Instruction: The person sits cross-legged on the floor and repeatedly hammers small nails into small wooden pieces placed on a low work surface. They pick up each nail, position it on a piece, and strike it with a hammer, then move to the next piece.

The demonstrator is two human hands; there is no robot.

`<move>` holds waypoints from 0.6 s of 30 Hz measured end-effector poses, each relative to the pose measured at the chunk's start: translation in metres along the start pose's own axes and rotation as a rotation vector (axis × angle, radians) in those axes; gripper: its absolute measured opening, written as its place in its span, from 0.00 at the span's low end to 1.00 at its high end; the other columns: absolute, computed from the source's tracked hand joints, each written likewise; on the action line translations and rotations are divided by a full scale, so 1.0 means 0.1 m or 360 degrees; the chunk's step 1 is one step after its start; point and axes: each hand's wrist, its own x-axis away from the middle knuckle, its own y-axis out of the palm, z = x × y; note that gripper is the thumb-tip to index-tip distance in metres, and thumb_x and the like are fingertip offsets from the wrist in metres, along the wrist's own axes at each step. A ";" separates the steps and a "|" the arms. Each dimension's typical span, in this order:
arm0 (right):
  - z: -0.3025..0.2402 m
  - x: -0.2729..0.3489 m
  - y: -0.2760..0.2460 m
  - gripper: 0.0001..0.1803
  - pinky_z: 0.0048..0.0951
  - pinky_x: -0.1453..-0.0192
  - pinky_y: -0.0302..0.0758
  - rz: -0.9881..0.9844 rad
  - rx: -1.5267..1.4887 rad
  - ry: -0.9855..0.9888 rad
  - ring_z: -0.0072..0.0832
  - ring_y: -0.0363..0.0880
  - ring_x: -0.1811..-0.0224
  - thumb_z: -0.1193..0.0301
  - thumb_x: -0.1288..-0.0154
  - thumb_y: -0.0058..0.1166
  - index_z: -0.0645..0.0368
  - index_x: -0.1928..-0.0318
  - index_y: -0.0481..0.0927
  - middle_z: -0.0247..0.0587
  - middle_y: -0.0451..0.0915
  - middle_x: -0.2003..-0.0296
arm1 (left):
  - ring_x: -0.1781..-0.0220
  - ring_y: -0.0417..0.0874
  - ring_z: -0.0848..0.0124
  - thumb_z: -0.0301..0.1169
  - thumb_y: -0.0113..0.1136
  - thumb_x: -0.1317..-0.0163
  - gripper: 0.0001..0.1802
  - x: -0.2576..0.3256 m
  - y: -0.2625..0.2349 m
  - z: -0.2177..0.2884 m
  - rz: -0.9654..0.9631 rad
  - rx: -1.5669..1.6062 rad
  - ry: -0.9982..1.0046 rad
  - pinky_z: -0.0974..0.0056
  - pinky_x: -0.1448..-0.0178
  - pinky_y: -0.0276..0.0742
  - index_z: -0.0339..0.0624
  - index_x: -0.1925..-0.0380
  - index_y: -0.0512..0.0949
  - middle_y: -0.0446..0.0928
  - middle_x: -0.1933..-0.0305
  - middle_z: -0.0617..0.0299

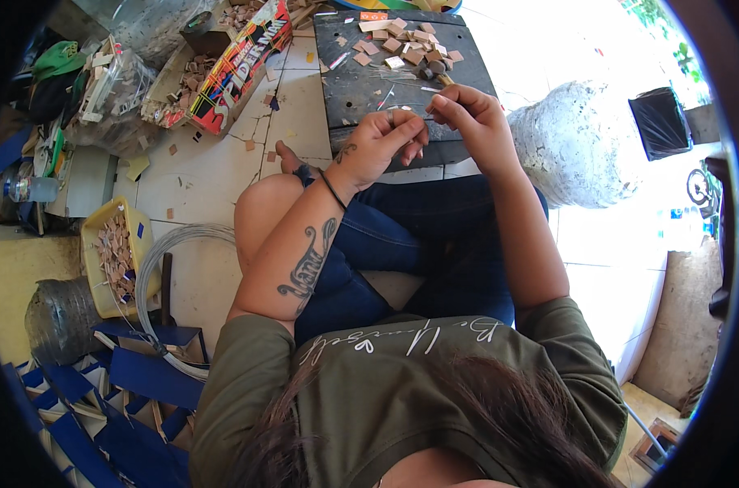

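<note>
My left hand (pixel 383 140) and my right hand (pixel 473 122) are raised close together above the near edge of a dark low board (pixel 349 102). Both have thumb and fingers pinched. Whatever lies between the fingertips is too thin and small to make out. A small tan piece (pixel 445 80) shows just beyond the right fingers; I cannot tell whether that hand holds it. Farther back on the board lies a loose pile of small square wooden pieces (pixel 414 57). Several thin pale wire-like bits (pixel 385 73) are scattered in front of the pile.
At the far left, a printed cardboard box (pixel 239 69) holds more wooden pieces. A yellow tub (pixel 146 232) of them sits nearer, beside a coil of grey wire (pixel 154 260). Blue boxes (pixel 154 378) crowd the lower left. A large wrapped whitish bundle (pixel 573 142) stands right of the board.
</note>
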 end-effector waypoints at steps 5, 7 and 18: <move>-0.01 0.01 0.00 0.10 0.21 0.59 0.75 0.0025 0.0011 0.0032 0.18 0.78 0.66 0.70 0.35 0.58 0.67 0.64 0.82 0.33 0.81 0.72 | 0.76 0.71 0.80 0.37 0.49 0.28 0.15 -0.01 0.02 -0.03 0.0023 -0.0036 0.0057 0.73 0.66 0.69 0.39 0.69 0.77 0.69 0.81 0.69; 0.00 0.01 0.00 0.10 0.22 0.59 0.75 0.0044 0.0206 -0.0101 0.19 0.79 0.66 0.70 0.35 0.58 0.67 0.63 0.82 0.35 0.82 0.70 | 0.75 0.71 0.81 0.36 0.50 0.28 0.14 -0.01 0.03 -0.01 0.0128 -0.0221 0.0036 0.74 0.68 0.68 0.38 0.67 0.78 0.70 0.80 0.69; 0.00 0.03 -0.03 0.09 0.21 0.58 0.75 0.0086 0.0304 -0.0151 0.18 0.80 0.65 0.72 0.36 0.59 0.66 0.62 0.83 0.37 0.84 0.67 | 0.78 0.70 0.84 0.32 0.49 0.28 0.11 0.02 0.12 0.03 0.0274 -0.0683 0.0253 0.77 0.74 0.63 0.38 0.61 0.78 0.73 0.78 0.70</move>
